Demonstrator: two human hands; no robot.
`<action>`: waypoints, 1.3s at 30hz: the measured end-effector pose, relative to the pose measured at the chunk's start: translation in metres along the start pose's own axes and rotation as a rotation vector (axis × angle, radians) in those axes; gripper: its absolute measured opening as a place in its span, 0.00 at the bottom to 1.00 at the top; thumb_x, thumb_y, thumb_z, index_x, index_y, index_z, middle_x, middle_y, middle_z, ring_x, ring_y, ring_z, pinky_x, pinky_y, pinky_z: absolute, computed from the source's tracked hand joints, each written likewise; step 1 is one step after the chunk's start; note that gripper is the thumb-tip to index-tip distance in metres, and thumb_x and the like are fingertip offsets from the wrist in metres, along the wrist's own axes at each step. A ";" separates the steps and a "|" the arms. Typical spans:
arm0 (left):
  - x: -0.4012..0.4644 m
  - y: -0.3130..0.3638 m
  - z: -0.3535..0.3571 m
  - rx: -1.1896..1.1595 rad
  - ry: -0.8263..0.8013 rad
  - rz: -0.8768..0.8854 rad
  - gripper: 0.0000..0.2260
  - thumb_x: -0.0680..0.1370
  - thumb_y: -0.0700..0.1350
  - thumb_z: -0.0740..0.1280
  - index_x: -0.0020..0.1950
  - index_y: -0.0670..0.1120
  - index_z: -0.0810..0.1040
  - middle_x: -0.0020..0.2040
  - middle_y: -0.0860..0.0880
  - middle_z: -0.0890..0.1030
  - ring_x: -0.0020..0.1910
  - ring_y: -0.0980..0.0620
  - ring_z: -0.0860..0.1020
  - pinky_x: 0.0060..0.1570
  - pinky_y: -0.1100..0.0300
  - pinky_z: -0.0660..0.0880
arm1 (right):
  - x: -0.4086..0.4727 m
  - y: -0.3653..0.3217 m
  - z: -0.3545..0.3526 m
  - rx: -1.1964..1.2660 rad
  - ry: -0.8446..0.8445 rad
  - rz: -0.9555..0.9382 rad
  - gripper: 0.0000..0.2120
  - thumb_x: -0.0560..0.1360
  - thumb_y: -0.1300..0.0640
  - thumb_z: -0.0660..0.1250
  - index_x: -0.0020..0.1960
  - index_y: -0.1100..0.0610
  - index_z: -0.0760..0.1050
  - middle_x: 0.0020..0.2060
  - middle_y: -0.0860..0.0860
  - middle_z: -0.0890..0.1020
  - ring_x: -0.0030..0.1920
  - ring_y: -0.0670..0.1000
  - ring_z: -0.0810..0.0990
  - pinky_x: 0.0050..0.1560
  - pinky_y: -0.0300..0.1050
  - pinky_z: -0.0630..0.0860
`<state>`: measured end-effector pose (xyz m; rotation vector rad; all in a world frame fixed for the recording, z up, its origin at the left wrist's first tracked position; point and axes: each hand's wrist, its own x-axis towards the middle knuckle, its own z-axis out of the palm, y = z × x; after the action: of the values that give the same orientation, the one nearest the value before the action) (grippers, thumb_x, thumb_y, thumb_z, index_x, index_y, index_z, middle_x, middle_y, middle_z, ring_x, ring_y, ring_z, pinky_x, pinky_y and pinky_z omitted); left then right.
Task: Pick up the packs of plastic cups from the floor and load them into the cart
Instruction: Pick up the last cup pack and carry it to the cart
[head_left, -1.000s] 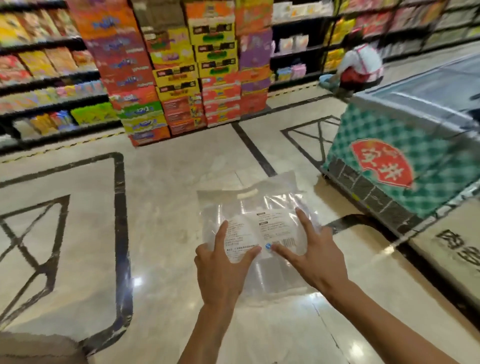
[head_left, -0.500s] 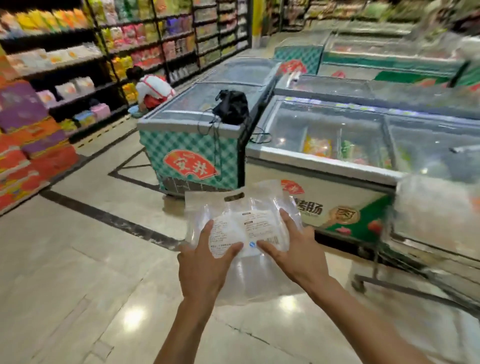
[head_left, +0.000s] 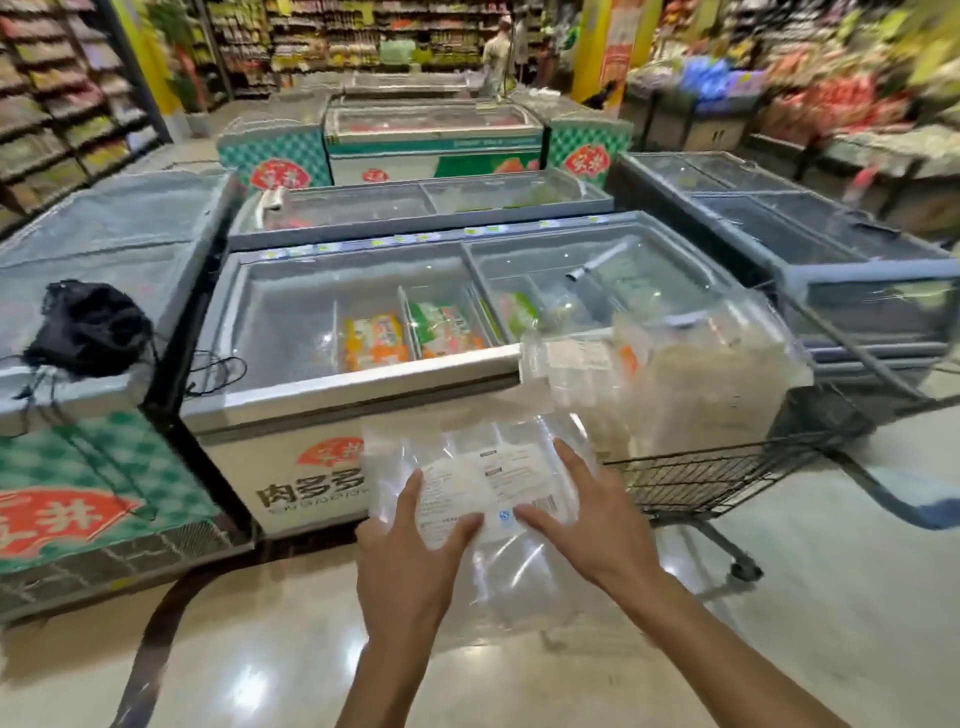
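Much of the scene is smeared by motion: the shelves at the left and the produce stands at the right are blurs of colour, and the fine print on the white label of the clear plastic pack of cups (head_left: 470, 483) cannot be read, only a barcode and a small blue mark near its lower edge. The pack's lower part is see-through and hard to separate from the glossy beige floor behind it. The left hand (head_left: 410, 561) holds the pack from the near side, thumb stretched over the label, its other fingers hidden behind the film. The right hand (head_left: 587, 512) grips the opposite side, thumb laid across the label and index finger extended up along the pack. The pack is held in the air in front of the white glass-topped chest freezer (head_left: 363, 374), just left of the black wire shopping cart (head_left: 727, 473), in which more clear packs of cups (head_left: 670, 379) are piled. The freezer front bears a red emblem and large dark characters "肉多多", partly covered by the pack. A black bag (head_left: 85, 327) sits on the neighbouring green-checked freezer (head_left: 78, 467).
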<state>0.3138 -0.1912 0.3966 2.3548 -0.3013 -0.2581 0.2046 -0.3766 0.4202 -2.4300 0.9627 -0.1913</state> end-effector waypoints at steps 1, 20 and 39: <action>0.010 0.013 0.010 0.005 -0.030 0.010 0.43 0.67 0.80 0.63 0.79 0.70 0.58 0.66 0.44 0.74 0.64 0.44 0.74 0.58 0.52 0.74 | 0.011 0.008 -0.005 0.003 0.011 0.025 0.49 0.66 0.19 0.62 0.81 0.34 0.49 0.74 0.56 0.69 0.71 0.58 0.72 0.64 0.52 0.74; 0.171 0.256 0.247 0.148 -0.135 0.156 0.46 0.65 0.85 0.56 0.80 0.68 0.55 0.74 0.44 0.71 0.72 0.41 0.68 0.61 0.47 0.75 | 0.264 0.224 -0.123 0.050 0.024 0.265 0.51 0.65 0.17 0.61 0.80 0.30 0.42 0.70 0.55 0.68 0.67 0.59 0.75 0.61 0.52 0.75; 0.396 0.318 0.289 0.208 -0.036 0.110 0.46 0.67 0.82 0.60 0.80 0.64 0.60 0.63 0.36 0.78 0.67 0.37 0.73 0.56 0.47 0.77 | 0.522 0.202 -0.100 0.120 -0.078 0.173 0.50 0.68 0.19 0.62 0.82 0.35 0.46 0.65 0.55 0.68 0.59 0.60 0.79 0.59 0.52 0.78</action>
<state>0.5682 -0.7173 0.3754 2.5295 -0.4938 -0.2253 0.4383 -0.8929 0.3729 -2.2154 1.0880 -0.0897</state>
